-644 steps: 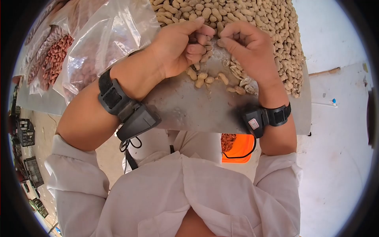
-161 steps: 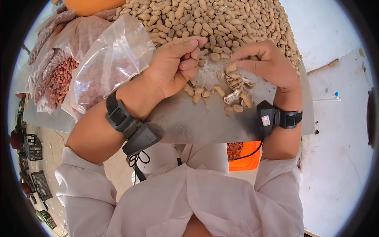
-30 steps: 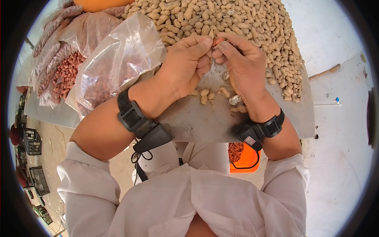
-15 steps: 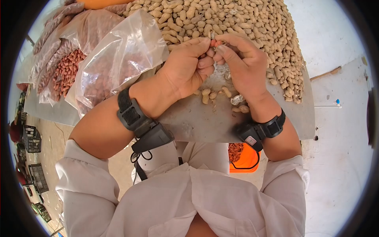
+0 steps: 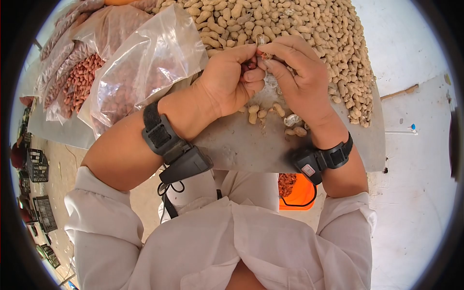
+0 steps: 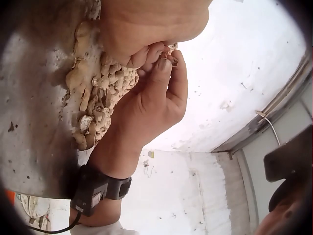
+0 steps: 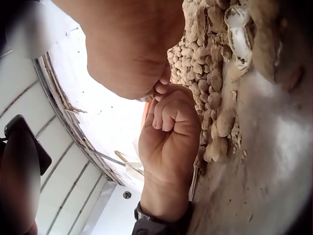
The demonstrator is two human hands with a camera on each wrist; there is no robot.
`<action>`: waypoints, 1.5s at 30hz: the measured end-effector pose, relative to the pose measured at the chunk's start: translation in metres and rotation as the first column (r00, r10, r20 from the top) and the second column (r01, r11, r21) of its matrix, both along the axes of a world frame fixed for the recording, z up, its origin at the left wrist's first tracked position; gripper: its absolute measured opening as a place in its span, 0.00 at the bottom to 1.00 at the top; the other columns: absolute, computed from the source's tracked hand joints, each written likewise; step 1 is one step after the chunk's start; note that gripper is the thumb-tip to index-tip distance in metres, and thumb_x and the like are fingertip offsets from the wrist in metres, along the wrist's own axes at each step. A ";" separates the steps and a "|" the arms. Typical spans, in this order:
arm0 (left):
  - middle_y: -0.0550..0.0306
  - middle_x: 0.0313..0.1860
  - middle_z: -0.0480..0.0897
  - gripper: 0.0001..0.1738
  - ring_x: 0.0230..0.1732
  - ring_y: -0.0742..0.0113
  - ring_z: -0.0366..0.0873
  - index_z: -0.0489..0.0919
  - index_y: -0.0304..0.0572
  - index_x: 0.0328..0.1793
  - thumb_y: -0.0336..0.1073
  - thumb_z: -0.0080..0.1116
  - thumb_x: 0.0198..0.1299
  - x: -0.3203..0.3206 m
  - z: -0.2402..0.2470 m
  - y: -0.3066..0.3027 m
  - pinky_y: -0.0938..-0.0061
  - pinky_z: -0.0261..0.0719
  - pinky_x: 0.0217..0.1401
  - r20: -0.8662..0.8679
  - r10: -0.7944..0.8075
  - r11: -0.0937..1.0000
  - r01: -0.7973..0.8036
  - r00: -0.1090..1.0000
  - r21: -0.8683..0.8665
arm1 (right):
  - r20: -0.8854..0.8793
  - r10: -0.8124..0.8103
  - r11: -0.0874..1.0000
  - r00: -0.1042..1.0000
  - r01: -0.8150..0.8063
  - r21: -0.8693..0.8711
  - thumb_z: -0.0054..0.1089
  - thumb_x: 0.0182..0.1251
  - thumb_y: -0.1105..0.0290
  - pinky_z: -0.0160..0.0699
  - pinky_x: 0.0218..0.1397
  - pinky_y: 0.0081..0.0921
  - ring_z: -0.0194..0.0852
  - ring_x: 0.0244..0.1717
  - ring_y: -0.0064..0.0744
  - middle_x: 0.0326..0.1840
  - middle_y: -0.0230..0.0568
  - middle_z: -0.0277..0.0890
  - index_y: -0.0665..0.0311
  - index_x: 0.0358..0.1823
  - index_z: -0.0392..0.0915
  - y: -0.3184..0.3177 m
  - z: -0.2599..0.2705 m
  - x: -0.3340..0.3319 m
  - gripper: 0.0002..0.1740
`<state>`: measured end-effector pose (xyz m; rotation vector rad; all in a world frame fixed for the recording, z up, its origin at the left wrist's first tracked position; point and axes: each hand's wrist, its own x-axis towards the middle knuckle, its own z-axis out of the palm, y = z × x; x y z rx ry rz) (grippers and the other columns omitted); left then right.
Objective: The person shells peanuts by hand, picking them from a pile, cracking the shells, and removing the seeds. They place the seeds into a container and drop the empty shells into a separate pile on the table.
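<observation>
Both hands meet at the near edge of a heap of unshelled peanuts (image 5: 338, 53). The left hand (image 5: 220, 79) has its fingers curled round dark red kernels (image 5: 249, 63); a pale shell piece (image 5: 261, 39) stands by its thumb and forefinger tips. Between thumb and forefinger the right hand (image 5: 304, 79) pinches a broken shell (image 5: 266, 56), its fingertips close to the left ones. The left wrist view shows the right hand (image 6: 146, 107) pinching this shell (image 6: 172, 60). The left hand's curled fingers show in the right wrist view (image 7: 168, 122), their contents mostly hidden.
Loose peanuts (image 5: 253, 116) and an open shell (image 5: 291, 120) lie on the grey tabletop (image 5: 237, 145) below the hands. Plastic bags of red kernels (image 5: 82, 79) lie at the left. An orange container (image 5: 297, 191) with reddish contents is below the table edge.
Over the last second the red kernels between the fingertips have passed into the left hand's curled fingers. The right hand has shifted slightly right and still pinches the broken shell.
</observation>
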<state>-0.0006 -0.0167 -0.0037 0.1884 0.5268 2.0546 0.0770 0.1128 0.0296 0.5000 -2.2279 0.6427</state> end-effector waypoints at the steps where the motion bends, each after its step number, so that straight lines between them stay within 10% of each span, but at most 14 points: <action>1: 0.61 0.25 0.68 0.11 0.18 0.78 0.56 0.68 0.39 0.30 0.34 0.42 0.66 0.000 0.000 0.000 0.84 0.54 0.18 0.008 -0.007 1.000 0.007 1.000 0.005 | -0.004 0.002 1.000 1.000 -0.002 0.012 0.59 0.50 0.80 0.74 0.37 0.26 0.74 0.34 0.37 0.35 0.39 0.74 0.65 0.37 0.78 0.000 0.000 0.000 0.10; 16: 0.61 0.25 0.72 0.14 0.17 0.79 0.58 0.71 0.39 0.32 0.41 0.45 0.66 -0.003 0.002 -0.004 0.85 0.56 0.18 -0.063 -0.061 0.996 0.057 0.996 -0.066 | 0.146 0.071 0.972 0.987 -0.035 -0.233 0.56 0.55 0.79 0.74 0.38 0.20 0.75 0.32 0.28 0.35 0.39 0.76 0.67 0.40 0.78 0.006 -0.001 0.003 0.10; 19: 0.61 0.26 0.72 0.13 0.17 0.80 0.56 0.73 0.37 0.37 0.40 0.45 0.66 -0.004 0.001 -0.004 0.85 0.55 0.18 -0.133 -0.036 0.998 0.029 0.990 -0.050 | 0.273 0.242 0.808 0.931 -0.037 -0.589 0.55 0.60 0.76 0.73 0.36 0.18 0.74 0.30 0.22 0.32 0.36 0.77 0.67 0.41 0.78 0.006 0.003 0.007 0.09; 25: 0.60 0.26 0.72 0.14 0.16 0.80 0.55 0.73 0.35 0.45 0.39 0.42 0.68 -0.003 0.010 -0.011 0.86 0.55 0.18 -0.134 0.075 0.996 -0.081 0.988 -0.034 | 0.305 0.329 0.679 0.894 0.000 -0.734 0.54 0.63 0.73 0.71 0.31 0.15 0.74 0.29 0.18 0.27 0.34 0.78 0.67 0.43 0.78 0.024 -0.004 0.000 0.09; 34: 0.60 0.29 0.72 0.14 0.16 0.80 0.54 0.73 0.34 0.48 0.38 0.45 0.67 -0.007 0.005 -0.012 0.87 0.55 0.17 -0.208 -0.017 0.994 0.040 0.978 0.105 | 0.350 0.171 0.769 0.921 0.098 -0.631 0.59 0.60 0.74 0.75 0.32 0.15 0.76 0.29 0.19 0.30 0.35 0.79 0.69 0.42 0.79 0.024 -0.002 0.003 0.10; 45: 0.67 0.25 0.75 0.12 0.20 0.84 0.63 0.80 0.35 0.45 0.32 0.61 0.57 0.008 0.009 -0.007 0.88 0.58 0.21 -0.724 0.195 0.906 -0.404 0.661 -0.125 | 0.326 0.082 0.897 0.942 0.073 -0.435 0.62 0.55 0.76 0.69 0.29 0.13 0.70 0.26 0.15 0.29 0.32 0.77 0.68 0.44 0.79 0.017 -0.005 0.005 0.13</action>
